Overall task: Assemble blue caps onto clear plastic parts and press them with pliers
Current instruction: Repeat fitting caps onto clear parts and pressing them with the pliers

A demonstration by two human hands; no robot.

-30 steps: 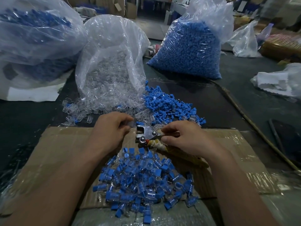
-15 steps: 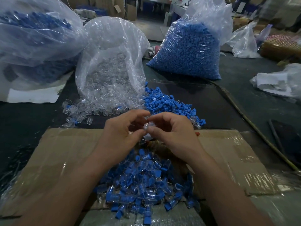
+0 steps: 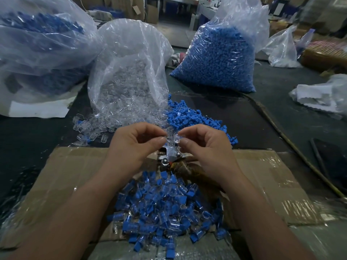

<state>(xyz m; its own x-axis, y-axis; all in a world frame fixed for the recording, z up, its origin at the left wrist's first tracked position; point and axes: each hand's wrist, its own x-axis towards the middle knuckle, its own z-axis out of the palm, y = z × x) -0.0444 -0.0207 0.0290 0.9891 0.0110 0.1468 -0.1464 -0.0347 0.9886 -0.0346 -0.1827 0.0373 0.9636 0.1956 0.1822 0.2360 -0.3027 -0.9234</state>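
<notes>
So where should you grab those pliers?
By the brown wrapped handles, coming from the near right side with the right hand. The pliers lie flat on the cardboard, metal head pointing away, handles trailing back under that hand.

Left grip (image 3: 135,145), right grip (image 3: 204,147) both pinch clear part (image 3: 171,137), frame centre, just above pliers (image 3: 170,156) lying on cardboard (image 3: 75,166); capped pieces (image 3: 161,209) piled lower centre.
</notes>
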